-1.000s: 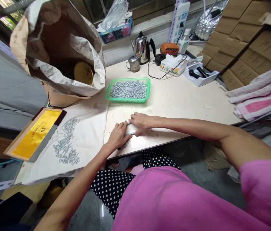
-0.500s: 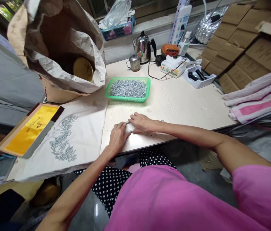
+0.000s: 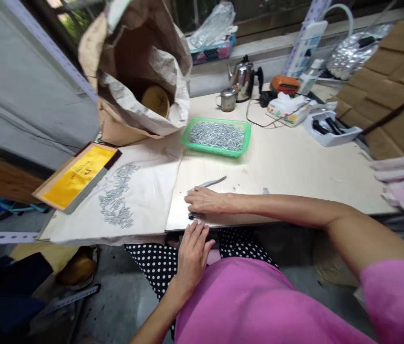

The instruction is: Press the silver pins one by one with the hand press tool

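My right hand (image 3: 207, 200) rests low on the pale tabletop close to the front edge. Its fingers are bent down onto the surface, with small dark bits (image 3: 191, 216) by the fingertips. Just behind it lies a thin grey strip-like tool (image 3: 213, 182), partly covered by the hand; its kind is unclear. My left hand (image 3: 192, 251) is at the table's front edge, palm down, with fingers stretched out and nothing visible in them. Beyond both hands stands a green plastic basket (image 3: 216, 152) full of small silvery metal pins (image 3: 218, 135).
More metal pins (image 3: 117, 198) lie on a white cloth (image 3: 151, 191) at left, beside a yellow-lined box (image 3: 80, 174). A large paper sack (image 3: 115, 117) stands behind. Farther back are a kettle (image 3: 244, 79), metal cup (image 3: 228, 100), tissue pack (image 3: 288, 110) and white tray (image 3: 331, 136).
My left hand has drawn back from the tabletop to its front edge. The grey strip, between both hands before, now lies behind my right hand. The view has shifted left.
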A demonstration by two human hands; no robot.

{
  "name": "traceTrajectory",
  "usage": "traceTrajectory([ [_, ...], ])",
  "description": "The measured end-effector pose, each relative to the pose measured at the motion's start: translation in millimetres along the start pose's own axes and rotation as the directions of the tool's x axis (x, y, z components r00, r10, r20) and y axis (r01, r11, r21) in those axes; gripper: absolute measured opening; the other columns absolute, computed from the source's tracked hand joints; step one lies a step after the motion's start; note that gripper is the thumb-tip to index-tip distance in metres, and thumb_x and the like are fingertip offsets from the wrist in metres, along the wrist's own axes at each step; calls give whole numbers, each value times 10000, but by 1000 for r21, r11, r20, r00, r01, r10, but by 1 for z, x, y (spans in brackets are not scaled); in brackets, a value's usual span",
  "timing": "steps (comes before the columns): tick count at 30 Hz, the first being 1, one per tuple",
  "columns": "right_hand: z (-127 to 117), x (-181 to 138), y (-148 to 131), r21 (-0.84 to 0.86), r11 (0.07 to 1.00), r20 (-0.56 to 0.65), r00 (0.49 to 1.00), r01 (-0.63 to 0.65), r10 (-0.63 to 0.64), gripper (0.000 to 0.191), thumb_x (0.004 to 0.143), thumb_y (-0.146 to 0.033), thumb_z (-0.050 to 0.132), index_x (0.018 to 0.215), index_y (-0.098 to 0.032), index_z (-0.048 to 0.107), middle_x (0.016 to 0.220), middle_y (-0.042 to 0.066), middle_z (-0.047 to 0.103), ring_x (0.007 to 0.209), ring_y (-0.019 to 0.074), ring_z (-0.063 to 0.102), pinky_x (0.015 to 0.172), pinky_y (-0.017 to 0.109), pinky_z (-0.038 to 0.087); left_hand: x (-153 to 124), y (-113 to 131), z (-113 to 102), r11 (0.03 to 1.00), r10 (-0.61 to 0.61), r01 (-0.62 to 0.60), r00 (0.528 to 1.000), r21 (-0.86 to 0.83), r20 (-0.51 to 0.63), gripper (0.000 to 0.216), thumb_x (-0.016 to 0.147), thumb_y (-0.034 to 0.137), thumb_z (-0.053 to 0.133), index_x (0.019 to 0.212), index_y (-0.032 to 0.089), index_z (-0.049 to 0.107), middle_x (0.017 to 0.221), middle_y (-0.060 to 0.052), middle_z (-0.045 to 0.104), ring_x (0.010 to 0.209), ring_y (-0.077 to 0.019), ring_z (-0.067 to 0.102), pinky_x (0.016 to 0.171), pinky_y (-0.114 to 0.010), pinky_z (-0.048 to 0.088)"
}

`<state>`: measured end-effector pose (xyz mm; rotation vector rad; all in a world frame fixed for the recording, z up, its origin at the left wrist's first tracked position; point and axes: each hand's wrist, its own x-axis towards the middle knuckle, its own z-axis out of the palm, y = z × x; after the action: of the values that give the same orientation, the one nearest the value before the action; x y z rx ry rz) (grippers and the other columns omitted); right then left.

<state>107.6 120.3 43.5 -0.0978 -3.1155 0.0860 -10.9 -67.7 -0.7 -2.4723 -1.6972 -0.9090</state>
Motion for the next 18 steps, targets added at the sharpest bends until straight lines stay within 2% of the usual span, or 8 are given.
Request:
traceTrajectory([
  [5, 22, 6, 8, 87, 994, -79, 995, 60, -53, 219, 1018, -137, 540, 830, -174, 646, 854, 42, 603, 752, 174, 470, 686, 318, 329, 3, -11, 1, 995, -45, 48, 999, 93, -25, 416, 1019, 232, 562, 1424, 135, 568, 1410, -163, 658, 1360, -301, 590, 1085, -491, 570],
  [8, 33, 8, 6, 227, 974, -209, 977, 12, 37, 189, 1031, -159, 513, 890, -165, 639, 835, 39, 621, 722, 158, 504, 649, 294, 350, 5, -9, 5, 994, -47, 52, 997, 93, -56, 383, 1012, 254, 584, 1366, 108, 602, 1366, -169, 684, 1349, -299, 599, 1065, -450, 588],
  [11, 28, 6, 3, 360, 933, -373, 916, -4, 147, 214, 1063, -227, 460, 954, -169, 635, 850, 46, 659, 733, 151, 568, 669, 280, 421, 5, -14, 1, 998, -30, 34, 997, 53, -73, 326, 1015, 262, 585, 1308, 132, 638, 1319, -152, 709, 1307, -273, 631, 1054, -425, 593],
  [13, 9, 0, 14, 390, 920, -498, 831, -40, 247, 246, 1072, -267, 437, 965, -181, 642, 845, 48, 677, 738, 155, 601, 683, 286, 467, 8, -32, -13, 997, -40, 48, 992, 59, -121, 273, 1031, 250, 551, 1258, 154, 667, 1285, -140, 719, 1241, -246, 665, 1041, -408, 593],
  [15, -20, -10, 41, 388, 907, -610, 693, -161, 384, 245, 1062, -305, 457, 973, -192, 655, 842, 49, 685, 741, 164, 618, 686, 300, 496, 18, -67, -37, 980, -109, 140, 971, 138, -211, 244, 1041, 226, 518, 1182, 157, 704, 1192, -136, 735, 1120, -233, 696, 976, -390, 607],
  [17, -52, -23, 81, 334, 856, -652, 560, -394, 512, 237, 1040, -355, 511, 1000, -189, 676, 885, 69, 692, 777, 186, 627, 722, 334, 505, 32, -113, -64, 898, -261, 333, 929, 288, -262, 246, 1040, 247, 516, 1089, 167, 744, 1060, -123, 742, 999, -252, 683, 863, -388, 607],
  [18, -65, -29, 101, 298, 798, -652, 500, -523, 571, 256, 1038, -366, 515, 1026, -175, 684, 934, 95, 698, 801, 199, 632, 730, 347, 499, 40, -138, -77, 834, -346, 417, 905, 361, -247, 257, 1037, 266, 520, 1069, 169, 755, 1025, -120, 740, 985, -274, 663, 860, -411, 589],
])
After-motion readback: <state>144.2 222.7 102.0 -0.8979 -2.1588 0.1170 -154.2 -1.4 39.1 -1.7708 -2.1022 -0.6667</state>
